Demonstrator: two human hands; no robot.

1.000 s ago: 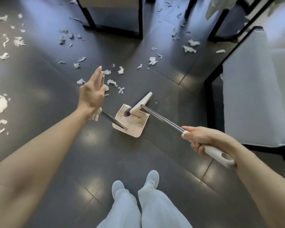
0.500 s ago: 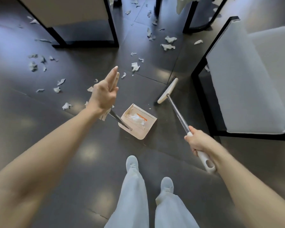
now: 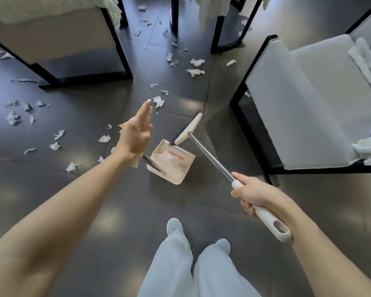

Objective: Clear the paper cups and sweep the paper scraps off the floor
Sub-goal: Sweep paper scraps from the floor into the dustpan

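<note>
Right hand (image 3: pixel 255 195) grips the broom (image 3: pixel 189 130), whose head meets the far edge of the dustpan (image 3: pixel 180 168). Left hand (image 3: pixel 134 136), fingers straight, rests against the dustpan handle. Paper scraps (image 3: pixel 195 72) litter the far floor (image 3: pixel 94 211).

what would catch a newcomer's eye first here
White paper scraps litter the dark floor, thickest at the left and toward the top centre. In the middle a beige dustpan already holds some, the broom head at its far edge. The right hand grips the broom; the left hand, fingers straight, steadies the dustpan's handle.
</note>
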